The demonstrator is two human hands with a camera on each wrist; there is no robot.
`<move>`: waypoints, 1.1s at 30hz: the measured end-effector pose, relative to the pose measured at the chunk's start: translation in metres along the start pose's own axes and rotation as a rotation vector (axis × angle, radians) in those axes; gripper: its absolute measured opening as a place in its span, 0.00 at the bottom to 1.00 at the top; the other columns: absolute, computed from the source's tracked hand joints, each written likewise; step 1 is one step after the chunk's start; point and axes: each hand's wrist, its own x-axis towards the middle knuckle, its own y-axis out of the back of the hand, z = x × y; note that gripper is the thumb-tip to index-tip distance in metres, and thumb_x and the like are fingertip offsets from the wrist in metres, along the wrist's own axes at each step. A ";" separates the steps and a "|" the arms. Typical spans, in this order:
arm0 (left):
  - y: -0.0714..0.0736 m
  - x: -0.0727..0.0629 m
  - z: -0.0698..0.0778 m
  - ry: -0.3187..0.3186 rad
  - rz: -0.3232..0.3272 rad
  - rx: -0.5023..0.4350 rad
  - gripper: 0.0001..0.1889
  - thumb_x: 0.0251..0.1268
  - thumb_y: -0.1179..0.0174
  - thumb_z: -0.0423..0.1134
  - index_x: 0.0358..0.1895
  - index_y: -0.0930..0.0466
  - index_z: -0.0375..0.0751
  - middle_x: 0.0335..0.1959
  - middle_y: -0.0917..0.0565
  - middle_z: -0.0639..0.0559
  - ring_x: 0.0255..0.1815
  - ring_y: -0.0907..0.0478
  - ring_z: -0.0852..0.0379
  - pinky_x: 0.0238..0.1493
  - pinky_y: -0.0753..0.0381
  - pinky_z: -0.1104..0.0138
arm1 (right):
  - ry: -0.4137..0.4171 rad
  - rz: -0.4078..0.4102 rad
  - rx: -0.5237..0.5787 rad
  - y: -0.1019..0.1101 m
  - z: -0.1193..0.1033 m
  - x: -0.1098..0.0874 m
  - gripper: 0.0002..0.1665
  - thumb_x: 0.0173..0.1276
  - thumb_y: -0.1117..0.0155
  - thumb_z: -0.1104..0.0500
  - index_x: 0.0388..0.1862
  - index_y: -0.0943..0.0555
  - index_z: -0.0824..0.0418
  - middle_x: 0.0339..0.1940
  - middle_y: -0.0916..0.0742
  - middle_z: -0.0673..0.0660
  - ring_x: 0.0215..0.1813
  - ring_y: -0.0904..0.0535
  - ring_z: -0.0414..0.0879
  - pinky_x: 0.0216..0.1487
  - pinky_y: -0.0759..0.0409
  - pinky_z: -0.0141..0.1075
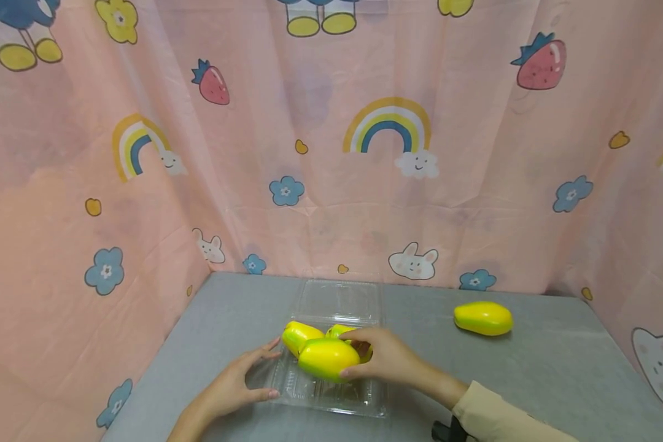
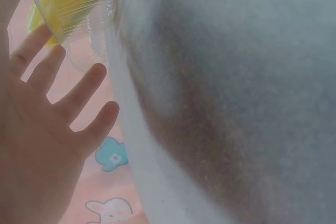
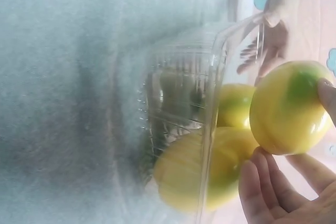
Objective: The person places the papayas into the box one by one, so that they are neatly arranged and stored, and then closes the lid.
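My right hand grips a glossy yellow-green papaya between thumb and fingers, above a clear plastic clamshell box. Two more papayas lie in the far part of the box: one at the left, the other partly hidden behind the right hand. Seen from the right wrist, the held papaya is above the box rim and the other two lie lower. My left hand is at the box's left side, fingers spread and thumb near the front corner. In the left wrist view its fingertips are by the box wall.
Another papaya lies on the grey tabletop at the back right. The box's clear lid is folded back behind it. A pink patterned curtain encloses the table at the back and sides.
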 end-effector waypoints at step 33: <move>-0.002 0.001 -0.002 0.028 -0.011 -0.030 0.34 0.48 0.26 0.59 0.61 0.29 0.74 0.79 0.39 0.60 0.77 0.38 0.39 0.72 0.38 0.34 | 0.030 -0.141 -0.145 -0.024 -0.014 0.033 0.38 0.49 0.23 0.35 0.55 0.16 0.53 0.42 0.11 0.43 0.42 0.18 0.33 0.43 0.18 0.28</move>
